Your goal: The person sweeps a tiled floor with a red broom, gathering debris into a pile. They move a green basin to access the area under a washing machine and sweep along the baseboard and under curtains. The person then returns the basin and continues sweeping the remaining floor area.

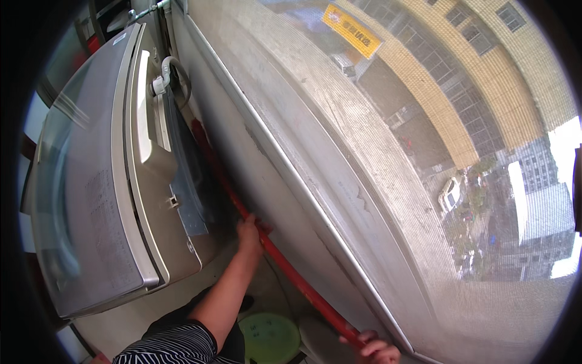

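A long red pole slants through the narrow gap between a top-loading washing machine and the wall below the window. My left hand grips it around mid-length, near the machine's corner. Closer to me, at the bottom right, my right hand is wrapped around its near end. The pole's far end lies in shadow behind the washer, where its tip is hard to make out.
A grey hose curves from the washer's back into the gap. The window sill's metal edge runs along the right of the pole. A green plastic basin sits low near my legs. Mesh covers the window, with buildings outside.
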Demonstrator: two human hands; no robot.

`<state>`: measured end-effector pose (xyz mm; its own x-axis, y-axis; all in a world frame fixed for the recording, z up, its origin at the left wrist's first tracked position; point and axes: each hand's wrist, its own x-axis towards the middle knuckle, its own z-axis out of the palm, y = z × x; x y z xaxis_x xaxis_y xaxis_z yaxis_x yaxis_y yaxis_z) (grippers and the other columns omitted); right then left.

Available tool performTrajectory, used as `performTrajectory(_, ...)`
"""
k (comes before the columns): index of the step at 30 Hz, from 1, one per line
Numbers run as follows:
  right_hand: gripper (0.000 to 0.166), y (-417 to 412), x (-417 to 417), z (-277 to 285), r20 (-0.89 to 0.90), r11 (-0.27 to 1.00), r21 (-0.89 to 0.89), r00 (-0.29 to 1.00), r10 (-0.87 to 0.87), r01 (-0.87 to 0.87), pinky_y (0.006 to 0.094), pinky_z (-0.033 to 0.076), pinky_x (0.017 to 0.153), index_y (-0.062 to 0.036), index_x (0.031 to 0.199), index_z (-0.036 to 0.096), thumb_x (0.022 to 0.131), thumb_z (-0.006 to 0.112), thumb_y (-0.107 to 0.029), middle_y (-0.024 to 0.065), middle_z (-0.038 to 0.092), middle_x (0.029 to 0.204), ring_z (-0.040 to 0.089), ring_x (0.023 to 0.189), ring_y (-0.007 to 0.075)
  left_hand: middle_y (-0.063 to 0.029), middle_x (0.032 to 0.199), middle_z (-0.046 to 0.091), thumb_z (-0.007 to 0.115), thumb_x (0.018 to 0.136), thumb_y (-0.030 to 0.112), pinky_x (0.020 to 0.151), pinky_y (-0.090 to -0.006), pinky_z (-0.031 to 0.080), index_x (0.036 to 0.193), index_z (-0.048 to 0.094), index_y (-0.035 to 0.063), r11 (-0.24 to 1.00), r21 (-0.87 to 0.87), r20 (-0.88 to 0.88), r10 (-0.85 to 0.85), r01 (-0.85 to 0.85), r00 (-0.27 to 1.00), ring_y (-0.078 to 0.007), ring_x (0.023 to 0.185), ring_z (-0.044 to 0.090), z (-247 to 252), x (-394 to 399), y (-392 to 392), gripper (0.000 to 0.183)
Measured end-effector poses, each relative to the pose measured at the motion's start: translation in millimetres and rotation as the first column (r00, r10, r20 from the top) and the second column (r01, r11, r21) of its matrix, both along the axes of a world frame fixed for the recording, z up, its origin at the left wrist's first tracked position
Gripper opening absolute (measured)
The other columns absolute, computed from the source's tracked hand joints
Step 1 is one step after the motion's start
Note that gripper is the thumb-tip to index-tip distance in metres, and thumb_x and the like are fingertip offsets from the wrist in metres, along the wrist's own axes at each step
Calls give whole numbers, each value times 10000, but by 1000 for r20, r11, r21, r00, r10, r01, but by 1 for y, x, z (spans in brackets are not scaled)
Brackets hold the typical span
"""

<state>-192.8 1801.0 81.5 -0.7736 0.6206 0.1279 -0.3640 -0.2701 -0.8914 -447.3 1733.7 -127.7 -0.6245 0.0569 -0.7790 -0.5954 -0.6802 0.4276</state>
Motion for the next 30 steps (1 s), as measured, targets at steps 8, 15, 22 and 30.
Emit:
performTrajectory(8, 238, -4, -47, -138, 137, 992, -66, 983, 119, -111, 523, 354, 920, 20, 800, 503, 854, 463, -208, 172, 535, 909, 474, 961, 225, -96, 831, 527, 440, 796, 60, 473, -324, 461, 1130, 359, 64, 978, -205, -256, -99, 46, 962, -196, 541, 528, -78, -33, -10, 344)
performTrajectory(15, 186, -29, -127, -204, 241, 937, 306, 966, 94, -167, 451, 389, 851, 22, 761, 506, 860, 433, -118, 167, 565, 919, 500, 962, 318, -147, 942, 522, 458, 794, 84, 561, -339, 473, 1242, 302, 35, 888, -460, -288, -168, 18, 943, -232, 658, 560, -146, -65, -12, 477)
performTrajectory(22, 132, -34, -135, -236, 425, 893, 303, 886, 185, -331, 421, 408, 801, 11, 845, 519, 856, 425, -81, 165, 568, 889, 517, 899, 345, -199, 1079, 446, 427, 812, 100, 783, -344, 396, 1218, 311, -15, 442, -889, -100, -438, 118, 893, -267, 932, 477, -243, -30, -19, 437)
performTrajectory(30, 107, -6, -23, -87, 262, 882, 392, 951, 165, -261, 482, 410, 805, 12, 816, 500, 836, 466, -87, 161, 553, 844, 519, 872, 327, -226, 1097, 477, 438, 816, 151, 870, -381, 385, 1151, 373, -44, 541, -607, 81, -686, 582, 723, -314, 1009, 477, -49, 117, 7, 393)
